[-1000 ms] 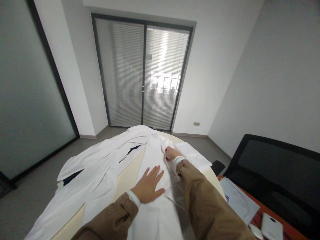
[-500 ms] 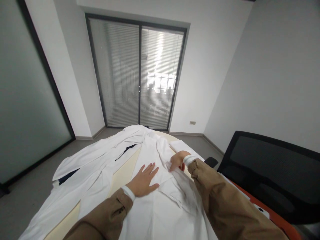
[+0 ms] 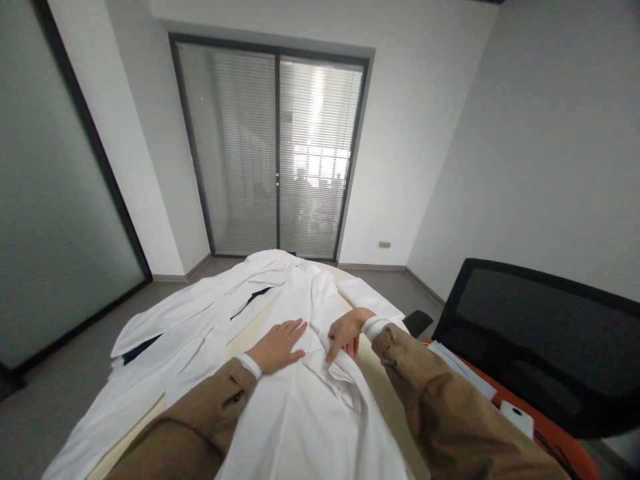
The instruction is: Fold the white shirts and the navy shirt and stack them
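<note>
White garments (image 3: 295, 427) lie spread over a pale yellow table (image 3: 383, 393). My left hand (image 3: 277, 345) rests palm down on the middle garment, its fingers spread. To its right, my right hand (image 3: 345, 335) touches the same garment near its right edge, index finger pointing down and the other fingers curled beneath. Whether those curled fingers pinch any cloth is hidden. Folds bunch up just below the right fingertips. Another white garment (image 3: 195, 333) with dark patches showing lies on the left side of the table.
At the right stand a black mesh chair (image 3: 540, 333) and an orange surface (image 3: 570, 453) bearing a white device (image 3: 517, 417). A folded white cloth (image 3: 370, 297) lies at the table's right far edge. Glass doors with blinds (image 3: 275, 153) are beyond.
The garment's right side has been drawn inward, baring more table at the right. My right hand has moved left and slightly down; my left hand has shifted a little left.
</note>
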Motion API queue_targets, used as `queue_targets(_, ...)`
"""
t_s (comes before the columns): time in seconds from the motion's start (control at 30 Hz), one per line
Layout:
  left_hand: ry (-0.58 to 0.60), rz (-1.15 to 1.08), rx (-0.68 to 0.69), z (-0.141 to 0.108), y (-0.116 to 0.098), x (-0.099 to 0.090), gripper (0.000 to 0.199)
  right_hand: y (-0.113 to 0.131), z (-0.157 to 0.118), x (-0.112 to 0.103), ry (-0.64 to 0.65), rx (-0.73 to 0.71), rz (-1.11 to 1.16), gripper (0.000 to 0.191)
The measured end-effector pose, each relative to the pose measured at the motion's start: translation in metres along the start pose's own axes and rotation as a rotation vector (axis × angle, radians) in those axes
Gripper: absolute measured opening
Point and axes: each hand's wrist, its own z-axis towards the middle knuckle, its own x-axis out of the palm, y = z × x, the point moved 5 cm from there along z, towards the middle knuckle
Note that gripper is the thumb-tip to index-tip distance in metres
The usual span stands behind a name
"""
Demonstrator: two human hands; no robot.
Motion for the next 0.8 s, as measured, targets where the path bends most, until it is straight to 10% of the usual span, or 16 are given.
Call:
queue_targets(0.33, -0.242, -0.121, 0.061, -0.009, -0.003, 0.003, 0.075, 0.019, 0.019, 0.016, -0.039, -0.319, 0.313, 0.045)
queue_targets(0.8, -0.158, -0.052, 0.068, -0.012, -0.004, -0.001, 0.047, 0.038, 0.006, 0.076, 0.263, -0.189, -0.055, 0.052)
